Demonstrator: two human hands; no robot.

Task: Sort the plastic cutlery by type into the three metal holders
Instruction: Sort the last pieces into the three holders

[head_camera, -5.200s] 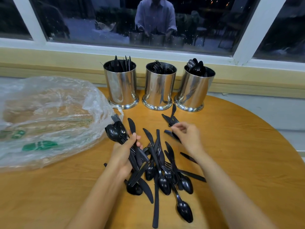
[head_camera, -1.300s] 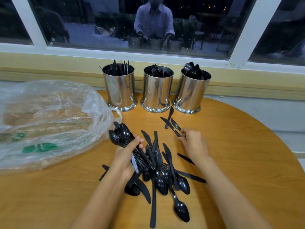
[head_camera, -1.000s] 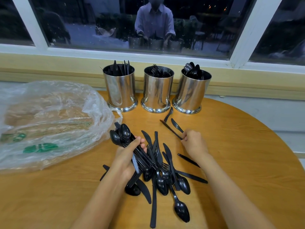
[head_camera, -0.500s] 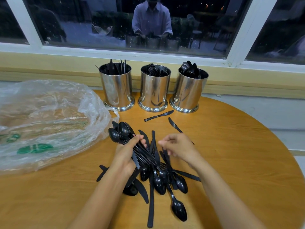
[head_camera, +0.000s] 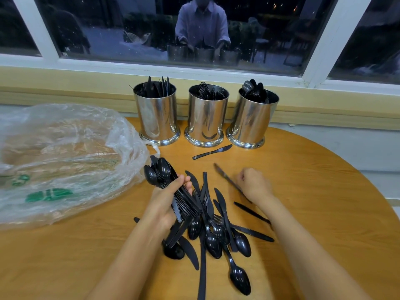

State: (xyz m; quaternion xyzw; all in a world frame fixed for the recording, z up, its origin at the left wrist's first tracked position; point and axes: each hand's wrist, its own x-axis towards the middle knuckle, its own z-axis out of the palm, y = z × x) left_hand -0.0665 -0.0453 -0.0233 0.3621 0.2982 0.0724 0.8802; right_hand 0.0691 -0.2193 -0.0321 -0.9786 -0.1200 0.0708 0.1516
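Evidently the left grip [head_camera: 168, 200] bunches spoons [head_camera: 160, 172], likely for one drop; the right grip [head_camera: 255, 185] pinches a stray knife [head_camera: 225, 178].

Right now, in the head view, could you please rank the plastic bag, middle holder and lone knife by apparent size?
Largest: plastic bag.
Then: middle holder.
Smallest: lone knife, at similar distance, so fairly sure.

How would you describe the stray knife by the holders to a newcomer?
Find the three metal holders under the window. Just in front of the middle one, a single black knife lies flat on the table. Unlike the others, it lies alone, clear of the pile.
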